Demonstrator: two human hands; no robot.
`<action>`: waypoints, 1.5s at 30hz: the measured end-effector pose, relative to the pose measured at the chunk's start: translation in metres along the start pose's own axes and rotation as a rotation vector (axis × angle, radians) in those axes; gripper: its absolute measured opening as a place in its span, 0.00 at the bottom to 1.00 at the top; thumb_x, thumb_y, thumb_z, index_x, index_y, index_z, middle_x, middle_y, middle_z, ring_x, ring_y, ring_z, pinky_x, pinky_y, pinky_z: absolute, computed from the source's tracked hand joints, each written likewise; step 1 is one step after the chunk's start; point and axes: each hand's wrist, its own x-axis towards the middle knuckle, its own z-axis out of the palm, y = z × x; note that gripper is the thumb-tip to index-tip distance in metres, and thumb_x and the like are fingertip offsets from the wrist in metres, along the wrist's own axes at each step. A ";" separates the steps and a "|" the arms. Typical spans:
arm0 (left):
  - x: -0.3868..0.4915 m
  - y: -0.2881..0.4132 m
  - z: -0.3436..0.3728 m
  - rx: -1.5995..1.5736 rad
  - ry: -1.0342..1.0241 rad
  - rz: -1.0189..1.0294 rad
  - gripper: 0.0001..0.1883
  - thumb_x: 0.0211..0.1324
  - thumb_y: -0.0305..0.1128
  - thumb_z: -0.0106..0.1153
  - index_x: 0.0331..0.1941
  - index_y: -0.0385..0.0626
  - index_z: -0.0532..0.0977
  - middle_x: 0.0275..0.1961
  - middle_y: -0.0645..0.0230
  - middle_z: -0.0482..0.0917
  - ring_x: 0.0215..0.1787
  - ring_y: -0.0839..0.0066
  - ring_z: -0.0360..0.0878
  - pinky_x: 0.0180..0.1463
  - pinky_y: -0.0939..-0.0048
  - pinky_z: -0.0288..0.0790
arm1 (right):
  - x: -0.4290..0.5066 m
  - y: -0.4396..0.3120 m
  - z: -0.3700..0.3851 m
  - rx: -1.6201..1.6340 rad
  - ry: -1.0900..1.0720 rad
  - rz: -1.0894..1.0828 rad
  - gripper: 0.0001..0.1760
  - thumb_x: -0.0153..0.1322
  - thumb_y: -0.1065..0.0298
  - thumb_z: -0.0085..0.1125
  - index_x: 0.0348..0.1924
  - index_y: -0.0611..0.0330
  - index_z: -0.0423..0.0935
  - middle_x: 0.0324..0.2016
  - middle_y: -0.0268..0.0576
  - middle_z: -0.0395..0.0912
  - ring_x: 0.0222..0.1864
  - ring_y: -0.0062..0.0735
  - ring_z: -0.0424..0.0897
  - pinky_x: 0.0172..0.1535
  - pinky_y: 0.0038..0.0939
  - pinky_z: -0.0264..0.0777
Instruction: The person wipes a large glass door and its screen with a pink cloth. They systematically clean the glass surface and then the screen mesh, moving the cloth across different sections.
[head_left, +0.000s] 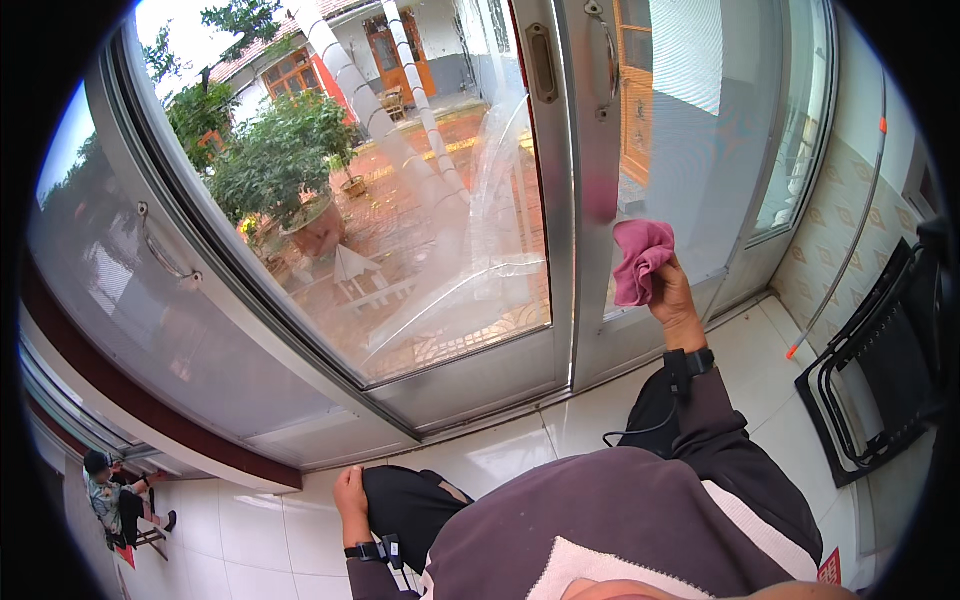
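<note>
A crumpled pink cloth (643, 259) is gripped in my right hand (670, 296), which is raised in front of the metal-framed sliding door (596, 315) on the right. Whether the cloth touches the frame is hard to tell. My left hand (350, 493) rests on my left knee with nothing visible in it; its fingers are partly hidden by the angle. Ahead stands the glass door panel (450, 247), with a curved strip of clear plastic or tape (472, 274) across its lower right. Its recessed pull (541, 64) and the neighbouring door handle (609, 56) sit above my right hand.
A folded black chair (874, 397) leans at the right, near a thin pole with orange ends (847, 255). Another person (112, 495) sits on a small stool at the far left. White floor tiles (495, 442) run along the door track. Another door handle (166, 251) is at left.
</note>
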 end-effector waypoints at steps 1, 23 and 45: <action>0.000 0.001 0.000 -0.012 0.002 0.014 0.19 0.65 0.42 0.53 0.39 0.36 0.82 0.33 0.56 0.85 0.35 0.68 0.81 0.43 0.66 0.72 | 0.000 0.000 0.000 -0.010 0.009 0.012 0.21 0.72 0.74 0.58 0.59 0.55 0.73 0.46 0.38 0.80 0.47 0.31 0.81 0.54 0.32 0.77; 0.002 -0.006 0.002 -0.058 0.020 0.013 0.17 0.65 0.42 0.55 0.40 0.37 0.82 0.31 0.63 0.85 0.35 0.74 0.80 0.43 0.70 0.72 | 0.000 -0.064 0.074 -0.095 -0.009 -0.245 0.36 0.69 0.46 0.65 0.62 0.61 0.68 0.44 0.43 0.79 0.41 0.35 0.82 0.39 0.36 0.79; -0.004 -0.015 -0.009 -0.075 0.025 0.008 0.17 0.65 0.41 0.54 0.40 0.37 0.83 0.35 0.61 0.86 0.38 0.71 0.82 0.47 0.69 0.73 | 0.125 -0.122 0.258 -1.374 0.104 -1.350 0.16 0.69 0.64 0.64 0.47 0.59 0.74 0.43 0.51 0.81 0.48 0.51 0.81 0.51 0.40 0.74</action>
